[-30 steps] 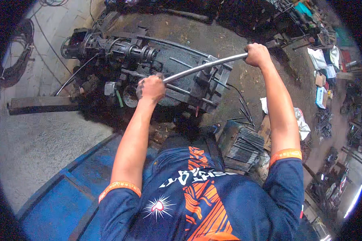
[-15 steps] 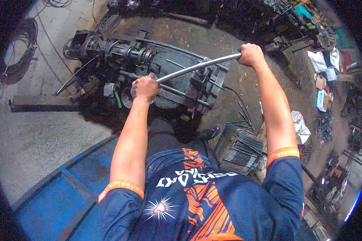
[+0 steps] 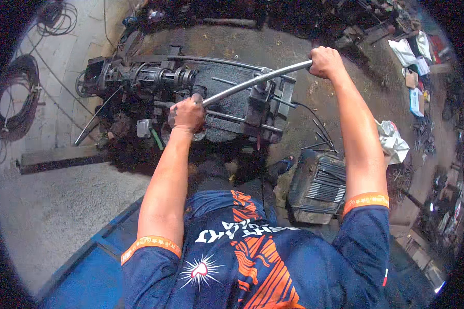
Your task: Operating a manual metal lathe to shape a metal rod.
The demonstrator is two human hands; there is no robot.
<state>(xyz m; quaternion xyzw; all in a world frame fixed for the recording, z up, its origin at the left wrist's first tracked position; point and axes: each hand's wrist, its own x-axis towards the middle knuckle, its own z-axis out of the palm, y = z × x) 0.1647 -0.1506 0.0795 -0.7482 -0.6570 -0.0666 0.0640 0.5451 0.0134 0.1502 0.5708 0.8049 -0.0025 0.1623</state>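
A long grey metal rod [image 3: 258,81] slants across in front of me, its right end farther off than its left; it looks bowed in this wide view. My left hand [image 3: 187,114], dark with grime, is closed round its near left end. Round the far right end my right hand [image 3: 326,63] makes a fist. Below the rod stands a greasy machine [image 3: 165,77] with a spindle-like head on its left. A dark bed [image 3: 216,77] with guide rails and a block-shaped carriage [image 3: 260,92] stretches to the right. My left hand hides part of the machine.
A long metal beam [image 3: 62,157] sticks out at left, near coiled cable [image 3: 18,98]. A tray of short rods [image 3: 325,183] sits by my feet at right. White bags [image 3: 394,141] and scrap litter the right side. Blue metal panels [image 3: 87,278] lie at lower left.
The view has shifted, so the tray and beam appear lower. Both hands keep their hold on the rod, which stays at nearly the same slant above the machine.
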